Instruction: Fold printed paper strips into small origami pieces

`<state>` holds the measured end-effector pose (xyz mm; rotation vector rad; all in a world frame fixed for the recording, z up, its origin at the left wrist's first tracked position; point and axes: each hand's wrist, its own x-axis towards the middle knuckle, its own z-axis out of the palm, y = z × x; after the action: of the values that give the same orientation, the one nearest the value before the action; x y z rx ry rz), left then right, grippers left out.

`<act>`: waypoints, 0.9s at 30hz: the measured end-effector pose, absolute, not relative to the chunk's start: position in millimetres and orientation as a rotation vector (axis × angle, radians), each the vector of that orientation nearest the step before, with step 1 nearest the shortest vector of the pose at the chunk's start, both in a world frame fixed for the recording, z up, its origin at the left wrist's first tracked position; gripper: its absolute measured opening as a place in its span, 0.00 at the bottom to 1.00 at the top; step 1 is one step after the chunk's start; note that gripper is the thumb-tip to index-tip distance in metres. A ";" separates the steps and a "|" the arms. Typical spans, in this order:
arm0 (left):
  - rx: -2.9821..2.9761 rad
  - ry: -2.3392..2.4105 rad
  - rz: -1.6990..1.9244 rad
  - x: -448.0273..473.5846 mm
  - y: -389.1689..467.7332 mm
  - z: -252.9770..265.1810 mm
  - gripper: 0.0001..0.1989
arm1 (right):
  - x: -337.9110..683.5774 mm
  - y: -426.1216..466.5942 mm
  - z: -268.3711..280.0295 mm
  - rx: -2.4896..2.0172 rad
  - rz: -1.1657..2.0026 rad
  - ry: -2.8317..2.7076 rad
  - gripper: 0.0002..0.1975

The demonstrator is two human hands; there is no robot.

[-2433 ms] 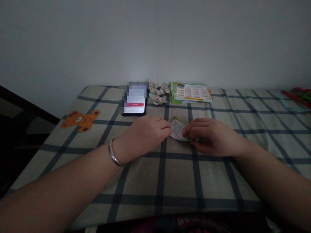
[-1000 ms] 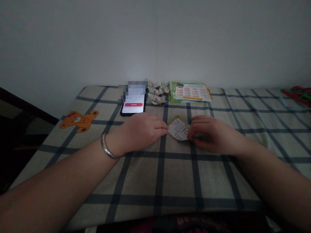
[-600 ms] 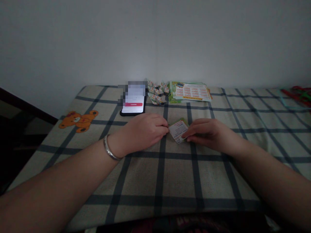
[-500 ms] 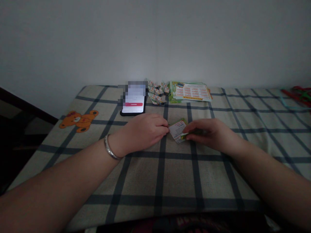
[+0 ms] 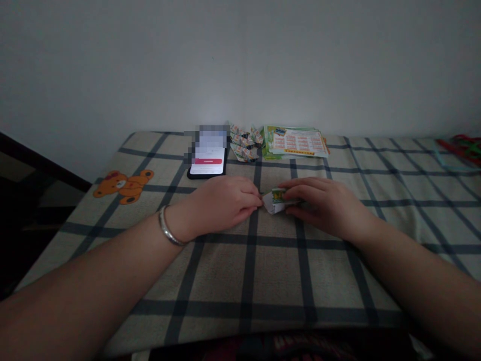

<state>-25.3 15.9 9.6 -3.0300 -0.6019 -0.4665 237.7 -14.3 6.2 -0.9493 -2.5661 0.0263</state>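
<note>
Head view: paper lies between the two hands on the checked tablecloth, near side of the phone and the stack of printed sheets; visible part mostly white, with a green printed patch facing up beside the right fingertips; left hand comes in from the left, palm down, fingers drawn together at the paper's left tip; contact at the tip appears made, but the thumb is hidden, so whether it pinches or merely presses is not clear; right hand comes in from the right, fingers over the paper and thumb on the near side, closed to a narrow gap with the paper's right part caught between; key relation: paper lies to the right of the left fingertips and to the left of the right hand, its visible length running roughly left to right from one grip to the other; both hands are at it, the right covering more of it; full length not readable, since the right fingers hide that end; crumpled paper pieces sit on the far side, between phone and stack; orange bear figure lies flat at the left; silver bangle circles the left wrist; red and green item at the far right edge, too dim to identify.
</note>
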 end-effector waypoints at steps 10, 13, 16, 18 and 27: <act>-3.055 -0.617 -0.502 -26.0 16.0 9.7 0.11 | 234.3 -9.5 4.3 -0.885 0.082 -2.683 0.16; -3.054 -0.657 -0.510 -26.6 16.4 8.4 0.11 | 234.5 -9.2 2.8 -0.877 0.064 -2.702 0.17; -3.056 -0.693 -0.507 -27.7 17.6 6.3 0.11 | 233.7 -9.3 3.0 -0.906 0.074 -2.716 0.18; -3.059 -0.697 -0.513 -28.3 18.8 4.9 0.10 | 232.8 -9.2 3.8 -0.918 0.069 -2.719 0.18; -3.132 -0.746 -0.566 -29.5 25.1 1.6 0.09 | 230.4 -6.7 1.2 -0.944 0.032 -2.705 0.18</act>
<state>-29.5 25.1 1.6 -3.1318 -0.7461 -0.5661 230.4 -6.7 1.2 -0.9437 -2.7048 0.0320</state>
